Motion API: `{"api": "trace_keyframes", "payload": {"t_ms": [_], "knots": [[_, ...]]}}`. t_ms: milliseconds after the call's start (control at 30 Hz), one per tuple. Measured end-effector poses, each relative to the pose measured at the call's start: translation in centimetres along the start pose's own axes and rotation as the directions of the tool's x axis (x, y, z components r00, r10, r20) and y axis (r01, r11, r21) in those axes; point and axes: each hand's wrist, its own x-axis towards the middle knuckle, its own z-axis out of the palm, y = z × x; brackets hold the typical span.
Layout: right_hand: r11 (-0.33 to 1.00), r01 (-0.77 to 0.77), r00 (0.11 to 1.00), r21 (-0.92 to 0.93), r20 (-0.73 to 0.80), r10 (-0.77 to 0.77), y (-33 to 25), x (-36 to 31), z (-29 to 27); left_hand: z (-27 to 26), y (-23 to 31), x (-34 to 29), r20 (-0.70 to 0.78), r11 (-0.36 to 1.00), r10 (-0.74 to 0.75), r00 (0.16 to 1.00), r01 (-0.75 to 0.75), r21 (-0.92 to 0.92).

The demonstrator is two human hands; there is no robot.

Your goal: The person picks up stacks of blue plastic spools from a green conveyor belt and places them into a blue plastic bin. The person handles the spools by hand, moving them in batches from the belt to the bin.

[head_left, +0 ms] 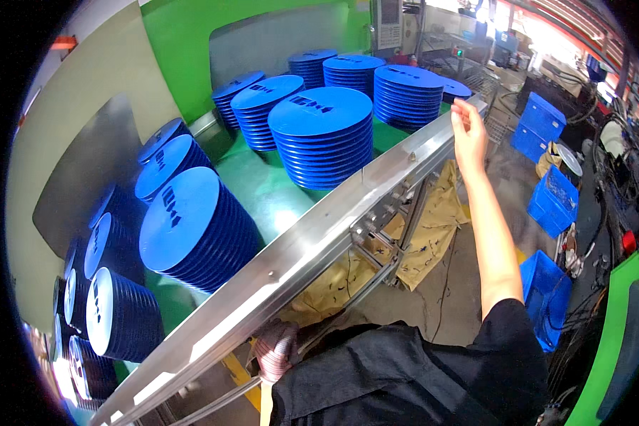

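My right hand (pixel 470 135) is raised at the far end of a long shiny metal rail (pixel 319 227), with my arm stretched out. Its fingers are loosely bent and apart, and nothing shows in them. Whether it touches the rail is unclear. Low beside the near part of the rail is my left hand (pixel 273 355), crossed by striped light or a striped covering, its fingers hidden. Beyond the rail, stacks of round blue discs with dark cut-outs stand on a green surface (pixel 277 206). The nearest are a middle stack (pixel 321 138) and a left stack (pixel 195 231).
A green and cream machine wall (pixel 181 57) with dark windows rises behind the stacks. Under the rail hang a metal bracket (pixel 376 231) and tan sheeting (pixel 429 245). Blue bins (pixel 552 202) stand on the floor at right, beside tangled cables and a green panel (pixel 625 334).
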Motion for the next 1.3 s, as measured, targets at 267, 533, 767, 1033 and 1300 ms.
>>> {"api": "trace_keyframes", "payload": {"t_ms": [267,533,767,1033,1300], "knots": [[0.85,-0.475,0.88,0.225,0.128,0.458,9.1,9.4,4.5,4.0,2.2,1.9,0.068,0.991,-0.131,0.989,0.128,0.045],[0.827,-0.514,0.854,0.226,0.225,0.469,8.3,9.6,3.6,6.1,4.5,10.4,0.039,0.976,0.212,0.976,-0.214,0.041],[0.793,-0.584,0.775,0.174,0.41,0.481,9.7,11.4,2.0,8.8,9.2,17.7,0.142,0.881,0.425,0.894,-0.373,-0.291],[0.807,-0.586,0.669,0.079,0.609,0.426,13.3,14.8,1.3,8.6,22.1,29.9,-0.108,0.587,0.311,0.944,-0.28,-0.759],[0.814,-0.563,0.586,0.144,0.764,0.27,15.4,15.9,1.2,14.2,21.7,45.6,-0.027,0.394,-0.401,0.916,0.146,-0.907]]}}
